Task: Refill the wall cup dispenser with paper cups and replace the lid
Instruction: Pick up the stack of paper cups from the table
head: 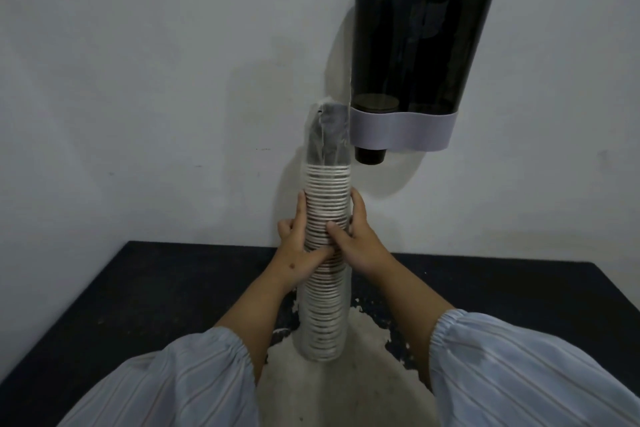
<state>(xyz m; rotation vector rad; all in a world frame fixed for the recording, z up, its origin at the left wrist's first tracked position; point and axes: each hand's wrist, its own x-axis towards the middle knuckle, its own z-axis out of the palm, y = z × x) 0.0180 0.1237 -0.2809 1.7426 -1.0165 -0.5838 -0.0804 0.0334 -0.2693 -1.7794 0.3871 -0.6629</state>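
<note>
The tall stack of white paper cups (325, 253) has ribbed, matt rims and sits in a thin, clear plastic sleeve (327, 135) that is crinkled and shiny at its top. The wall-mounted dark smoked plastic cup dispenser (415, 52) looks smooth and glossy, with a matt pale grey plastic band (401, 132) round its base. The black tabletop (156, 288) is matt and slightly grainy, its coating worn through to a rough pale patch (363, 340). The light blue striped cloth sleeves (536, 374) look soft and crinkled

Tall sleeved cup stack (325, 253) upright, dark wall dispenser (415, 55) lidless
</note>
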